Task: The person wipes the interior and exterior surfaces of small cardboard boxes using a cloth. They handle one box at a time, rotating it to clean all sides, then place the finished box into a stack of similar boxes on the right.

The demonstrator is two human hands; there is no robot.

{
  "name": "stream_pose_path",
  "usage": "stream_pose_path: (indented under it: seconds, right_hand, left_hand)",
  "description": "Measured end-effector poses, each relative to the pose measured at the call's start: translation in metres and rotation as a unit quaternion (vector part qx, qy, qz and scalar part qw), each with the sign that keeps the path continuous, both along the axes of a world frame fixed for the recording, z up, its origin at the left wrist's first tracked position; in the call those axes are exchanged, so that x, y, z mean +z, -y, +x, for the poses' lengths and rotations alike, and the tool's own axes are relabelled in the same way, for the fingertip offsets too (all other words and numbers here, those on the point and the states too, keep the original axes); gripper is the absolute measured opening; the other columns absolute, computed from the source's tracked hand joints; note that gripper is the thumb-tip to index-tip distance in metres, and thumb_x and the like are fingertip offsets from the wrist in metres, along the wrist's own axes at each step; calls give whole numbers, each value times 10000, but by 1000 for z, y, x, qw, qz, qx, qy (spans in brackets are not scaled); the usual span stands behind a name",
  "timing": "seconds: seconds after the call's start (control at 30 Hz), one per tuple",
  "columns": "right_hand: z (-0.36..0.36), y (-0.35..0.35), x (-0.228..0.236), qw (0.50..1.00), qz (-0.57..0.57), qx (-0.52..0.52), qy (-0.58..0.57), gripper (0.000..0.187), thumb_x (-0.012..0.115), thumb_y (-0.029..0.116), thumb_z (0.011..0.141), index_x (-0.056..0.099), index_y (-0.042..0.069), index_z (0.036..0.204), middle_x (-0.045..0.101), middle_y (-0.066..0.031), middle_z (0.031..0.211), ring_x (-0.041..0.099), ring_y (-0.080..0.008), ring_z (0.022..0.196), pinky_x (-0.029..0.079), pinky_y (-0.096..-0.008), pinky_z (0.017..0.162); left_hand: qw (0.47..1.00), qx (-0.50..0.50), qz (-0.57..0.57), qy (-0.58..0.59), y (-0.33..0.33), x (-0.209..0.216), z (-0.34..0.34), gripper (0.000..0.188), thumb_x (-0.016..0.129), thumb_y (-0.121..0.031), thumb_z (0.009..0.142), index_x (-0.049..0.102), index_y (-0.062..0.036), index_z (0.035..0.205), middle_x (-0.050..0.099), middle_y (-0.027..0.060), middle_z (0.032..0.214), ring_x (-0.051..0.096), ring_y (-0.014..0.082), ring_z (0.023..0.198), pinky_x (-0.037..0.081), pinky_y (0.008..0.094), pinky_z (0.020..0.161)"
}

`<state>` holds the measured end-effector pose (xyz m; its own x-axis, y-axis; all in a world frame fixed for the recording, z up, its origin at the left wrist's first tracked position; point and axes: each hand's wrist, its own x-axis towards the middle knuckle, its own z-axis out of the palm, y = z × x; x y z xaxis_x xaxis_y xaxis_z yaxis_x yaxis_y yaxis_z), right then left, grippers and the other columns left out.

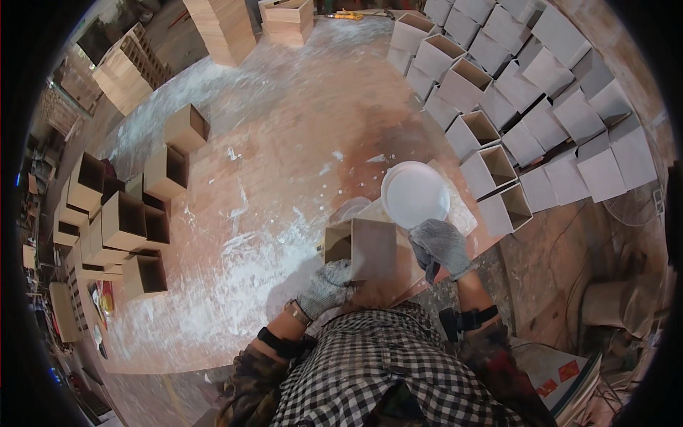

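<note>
In the head view, the work looks to be well along, with many pale-coated boxes (544, 128) standing in rows at the upper right, while a smaller group of bare tan boxes (110, 224) is sitting at the left, seemingly still to be done. The box in hand (374, 249) is resting at lower centre, its right side looking greyish, and the gloved left hand (326, 288) is gripping its lower-left edge. The gloved right hand (440, 249) is curling beside the white tub's (416, 193) lower rim; whether it is holding anything, I cannot tell.
</note>
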<state>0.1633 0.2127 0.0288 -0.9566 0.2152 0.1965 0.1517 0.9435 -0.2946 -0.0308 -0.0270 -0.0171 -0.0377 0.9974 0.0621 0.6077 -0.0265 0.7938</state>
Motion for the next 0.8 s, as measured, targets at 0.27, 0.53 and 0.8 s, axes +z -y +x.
stream_pose_path:
  seconds: [0.27,0.53,0.8]
  right_hand:
    - [-56,80,62,986,-138,88,-37,150,603,203,835,631,61,877,641,-51,902,617,-241,826,495,-378,755]
    - [-64,67,50,991,-114,-26,-68,79,582,182,832,616,113,848,601,-75,878,593,-277,772,486,-395,717]
    - [-65,50,29,993,28,-108,38,201,559,282,852,618,91,838,615,-83,814,622,-251,719,502,-370,592]
  left_hand:
    - [1000,-24,-9,-17,1,17,-4,318,584,-291,850,615,-94,1097,609,136,1094,571,318,1015,462,402,861]
    - [998,41,18,-47,1,4,1,280,624,-258,793,622,-76,1006,619,151,964,581,332,939,474,397,804]
    - [998,52,-17,-30,-2,6,4,243,632,-200,752,609,-60,949,611,145,952,575,340,905,476,400,804]
